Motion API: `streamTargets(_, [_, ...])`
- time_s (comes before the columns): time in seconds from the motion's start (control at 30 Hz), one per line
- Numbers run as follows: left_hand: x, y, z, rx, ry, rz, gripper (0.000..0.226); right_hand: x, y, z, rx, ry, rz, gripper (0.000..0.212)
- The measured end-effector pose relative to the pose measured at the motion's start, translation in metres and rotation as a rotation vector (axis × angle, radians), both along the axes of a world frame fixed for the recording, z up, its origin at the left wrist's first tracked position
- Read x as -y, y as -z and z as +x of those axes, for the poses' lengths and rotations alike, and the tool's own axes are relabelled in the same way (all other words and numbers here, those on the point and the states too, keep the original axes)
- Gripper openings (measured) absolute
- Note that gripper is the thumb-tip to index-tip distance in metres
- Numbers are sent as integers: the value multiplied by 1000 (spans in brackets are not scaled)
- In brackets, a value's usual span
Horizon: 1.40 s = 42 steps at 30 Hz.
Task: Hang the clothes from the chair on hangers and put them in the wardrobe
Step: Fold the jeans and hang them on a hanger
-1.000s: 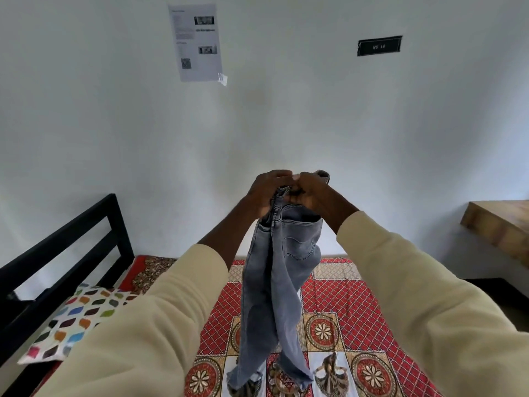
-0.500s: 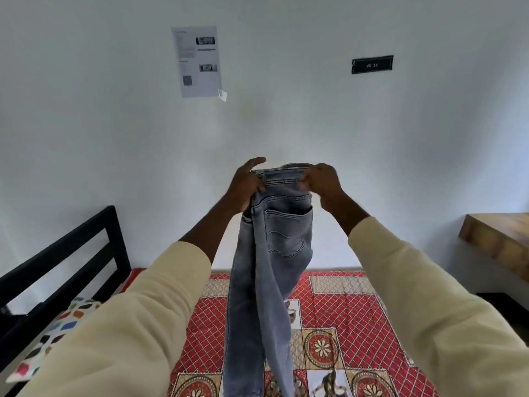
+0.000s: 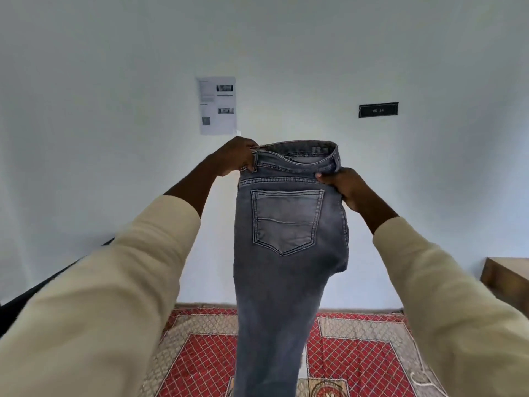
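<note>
Head view: grey jeans point(image 3: 286, 253) hung upright before white wall, back pocket facing camera. Left hand point(image 3: 237, 159) pinched waistband's left edge; right hand point(image 3: 345, 186) gripped right side. Hands apart. Patterned red bedspread point(image 3: 357, 353) below; paper sheet point(image 3: 217, 106) on wall.

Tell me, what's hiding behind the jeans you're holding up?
Behind the gray jeans you can see the white wall and, lower down, the red patterned bedspread. The wall and bedspread directly behind the cloth are covered, so anything there can't be seen.
</note>
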<state>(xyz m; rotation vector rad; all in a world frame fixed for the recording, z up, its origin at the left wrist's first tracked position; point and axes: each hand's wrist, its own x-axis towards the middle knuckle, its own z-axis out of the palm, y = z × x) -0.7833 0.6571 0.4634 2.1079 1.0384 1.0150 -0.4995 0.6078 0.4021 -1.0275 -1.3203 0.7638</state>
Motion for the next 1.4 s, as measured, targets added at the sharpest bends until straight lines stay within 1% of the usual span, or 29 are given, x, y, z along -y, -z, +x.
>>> streamTargets(0.03, [1, 2, -2, -63, -5, 16, 36, 1, -3, 1, 69, 33, -10, 37])
streamTargets(0.07, [0, 4, -6, -39, 2, 6, 34, -3, -6, 4, 71, 24, 9, 35])
streamTargets(0.13, [-1, 9, -14, 171, 51, -65, 36, -4, -7, 10, -51, -43, 56, 26])
streamTargets(0.17, [1, 9, -18, 207, 62, -86, 35, -3, -7, 9, -57, -36, 42, 27])
streamTargets(0.2, [2, 11, -17, 162, 41, -93, 34, -5, -1, 11, -13, 6, 12, 31])
streamTargets(0.23, [3, 12, -15, 56, -4, -90, 34, -2, 4, 8, 49, 51, -11, 32])
streamTargets(0.27, [3, 17, -11, -50, -56, -93, 38, -6, 11, 5, 55, 52, -6, 30])
streamTargets(0.33, [4, 23, -2, -220, -161, -77, 51, -8, 18, -2, 26, 7, 27, 28])
streamTargets(0.4, [4, 31, 2, -489, -265, 23, 66, -10, 28, -8, -28, -72, 38, 24])
streamTargets(0.43, [4, 37, 4, -616, -281, 63, 67, -8, 33, -13, -50, -115, 29, 22])
streamTargets(0.47, [4, 42, 7, -682, -287, 98, 64, -9, 39, -15, -88, -150, 15, 22])
streamTargets(0.5, [4, 46, 11, -689, -293, 129, 59, -8, 43, -18, -105, -174, -6, 24])
streamTargets(0.57, [-1, 51, 20, -613, -271, 143, 53, -7, 52, -21, -144, -221, -24, 32])
streamTargets(0.6, [-2, 53, 23, -570, -219, 100, 59, -8, 55, -22, -169, -242, -32, 38])
streamTargets(0.67, [2, 56, 28, -444, -80, -39, 87, -8, 60, -23, -202, -261, -38, 45])
streamTargets(0.7, [1, 58, 31, -403, -50, -57, 94, -6, 62, -22, -202, -259, -38, 44])
streamTargets(0.73, [-1, 61, 32, -391, -47, -11, 87, -6, 62, -22, -204, -269, -35, 42])
streamTargets(0.83, [-6, 62, 40, -365, -93, 226, 39, -2, 61, -18, -202, -283, -28, 35])
streamTargets(0.87, [-5, 60, 45, -340, -88, 265, 34, -2, 63, -16, -209, -271, -28, 34])
streamTargets(0.9, [-4, 58, 50, -316, -85, 289, 33, -2, 65, -13, -215, -260, -24, 32])
streamTargets(0.97, [0, 56, 64, -306, -44, 226, 29, -2, 71, -7, -225, -235, -15, 30])
streamTargets(1.03, [6, 59, 79, -366, 7, 110, 61, -3, 77, -4, -235, -216, -11, 30])
streamTargets(1.07, [6, 63, 87, -411, 8, 105, 68, -2, 78, -2, -248, -213, -10, 30])
streamTargets(1.1, [6, 68, 94, -446, 3, 146, 60, 0, 80, -2, -253, -208, -5, 29])
streamTargets(1.17, [4, 73, 101, -431, -10, 210, 28, 4, 84, 1, -224, -175, 7, 28])
streamTargets(1.2, [4, 73, 101, -403, 10, 226, 23, 7, 86, 4, -189, -140, 11, 31])
streamTargets(1.27, [6, 69, 101, -369, 72, 236, 19, 15, 91, 14, -101, -113, 3, 38])
streamTargets(1.33, [7, 66, 98, -321, 131, 197, 7, 26, 106, 30, -9, -173, -56, 34])
streamTargets(1.4, [9, 61, 93, -273, 139, 172, 20, 36, 134, 47, 61, -266, -183, 27])
